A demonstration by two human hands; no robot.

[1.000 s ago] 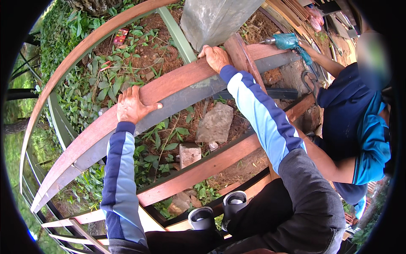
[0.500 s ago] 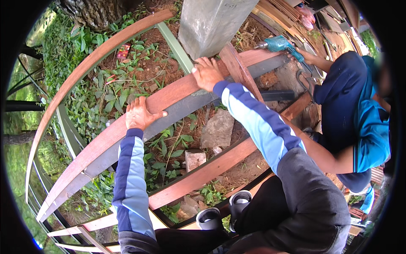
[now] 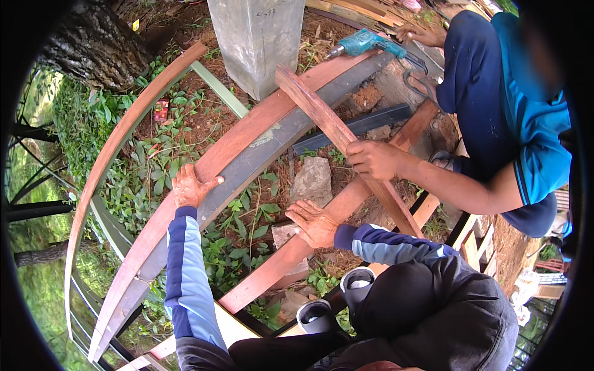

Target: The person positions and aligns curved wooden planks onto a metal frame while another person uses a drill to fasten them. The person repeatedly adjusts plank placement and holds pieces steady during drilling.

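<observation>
My left hand [image 3: 190, 185] lies open on a long reddish wooden plank [image 3: 247, 131], its thumb out over the grey metal beam [image 3: 263, 149] along the plank's near side. My right hand [image 3: 314, 224] is open too, fingers stretched, resting at a nearer reddish plank [image 3: 272, 267]. Neither hand grips anything. To the right, a co-worker's hand [image 3: 371, 159] grips a shorter wooden board [image 3: 322, 114] that crosses over the long plank at a slant. A teal power drill [image 3: 365, 43] lies at the long plank's far right end, beside the co-worker's other hand [image 3: 422, 34].
A concrete post [image 3: 255, 46] stands just beyond the long plank. Farther left run another wooden strip [image 3: 111, 145] and a green crosspiece [image 3: 219, 88]. Rocks [image 3: 311, 181] and leafy plants fill the gap between planks. The co-worker in a blue shirt [image 3: 544, 179] crouches at the right.
My right hand has moved off the far plank, back to the nearer one. The co-worker's hand now shows on the crossing board, which reaches nearer. The view has shifted; my left hand stays on the plank.
</observation>
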